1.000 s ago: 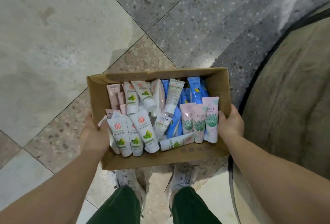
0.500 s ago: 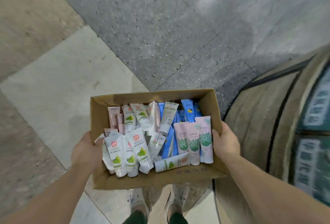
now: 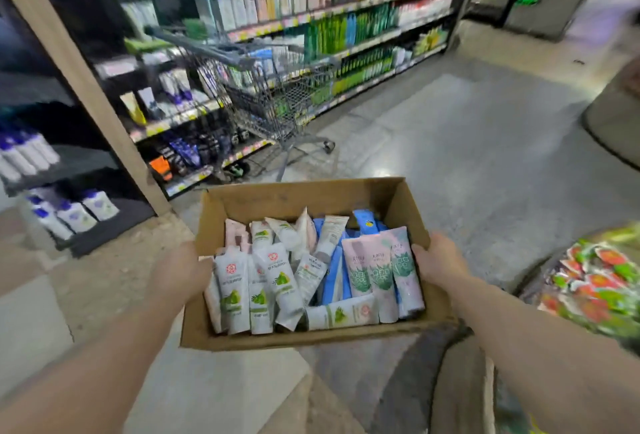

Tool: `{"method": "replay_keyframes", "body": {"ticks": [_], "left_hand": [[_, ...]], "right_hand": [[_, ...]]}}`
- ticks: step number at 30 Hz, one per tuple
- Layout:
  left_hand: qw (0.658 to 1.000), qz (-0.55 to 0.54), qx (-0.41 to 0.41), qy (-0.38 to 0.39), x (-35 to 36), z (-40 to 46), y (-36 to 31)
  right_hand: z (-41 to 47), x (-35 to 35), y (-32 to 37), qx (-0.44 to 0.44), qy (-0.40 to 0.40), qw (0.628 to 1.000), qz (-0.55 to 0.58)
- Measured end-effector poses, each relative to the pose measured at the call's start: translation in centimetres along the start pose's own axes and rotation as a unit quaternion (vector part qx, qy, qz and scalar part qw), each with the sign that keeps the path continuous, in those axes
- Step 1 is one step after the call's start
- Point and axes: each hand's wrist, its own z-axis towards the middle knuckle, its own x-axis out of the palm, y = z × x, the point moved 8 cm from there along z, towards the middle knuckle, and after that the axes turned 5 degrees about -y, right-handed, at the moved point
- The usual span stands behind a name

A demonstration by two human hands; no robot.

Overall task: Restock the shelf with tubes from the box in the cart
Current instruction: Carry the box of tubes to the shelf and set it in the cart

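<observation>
Box: one open cardboard box (image 3: 346,195), carried in the air above the floor, in front of the person.
Left hand: the left hand (image 3: 180,272) holds the left wall of the box, thumb over the rim and touching a white tube.
Right hand: the right hand (image 3: 437,260) holds the right wall, thumb on the rim, the other fingers hidden under the box.
Tubes: the tubes (image 3: 311,271) lie loosely in the box, many overlapping, so the whole count cannot be told.
Pink tubes: three pink tubes (image 3: 381,271) with green print lie side by side at the right, caps toward the person.
White tubes: about four white tubes (image 3: 232,291) with a red round mark and green print lie at the left; one more lies across, along the near wall.
Blue tubes: some blue tubes (image 3: 333,281) lie in the middle, mostly covered.
Cart: one wire cart (image 3: 266,94) stands well apart from the box, just beside the shelf.
Shelf: one long shelf (image 3: 346,11) with several levels of bottles and tubes, blurred.
Floor: grey and beige tiles (image 3: 467,156).
Packets: red and green packets (image 3: 599,291) at the right edge, blurred.
</observation>
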Motion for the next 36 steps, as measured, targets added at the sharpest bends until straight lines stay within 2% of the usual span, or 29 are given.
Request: {"method": "replay_keyframes", "body": {"ticks": [4,7,14,18,21,25,33,36], "left_hand": [[0.995,0.067,0.063,-0.023,-5.6,5.1,-8.8],[0.995,0.072,0.067,-0.032,-7.2,9.1,-14.8],[0.995,0.06,0.066,-0.039,-8.7,19.4,-26.7],[0.998,-0.007,0.048,-0.045,-10.8,26.1,-32.3],[0.995,0.014,0.082,-0.061,-12.8,32.2,-36.7],[0.989,0.036,0.127,-0.072,-15.2,40.3,-42.3],[0.985,0.014,0.144,-0.088,-18.9,59.4,-50.8],[0.989,0.011,0.122,-0.083,-18.2,65.1,-52.5]], "right_hand": [[6.0,-5.5,4.0,-0.034,-0.037,0.999,-0.002],[11.9,-8.2,6.1,-0.041,-0.034,0.998,-0.027],[27.8,-14.6,12.6,-0.068,-0.01,0.997,-0.034],[35.2,-18.4,17.6,-0.087,-0.011,0.995,-0.042],[41.3,-20.4,21.9,-0.099,-0.021,0.994,-0.034],[49.7,-21.2,28.6,-0.122,-0.028,0.992,-0.03],[66.9,-20.3,40.0,-0.116,-0.041,0.992,-0.004],[72.9,-19.4,43.2,-0.121,-0.039,0.992,-0.02]]}}
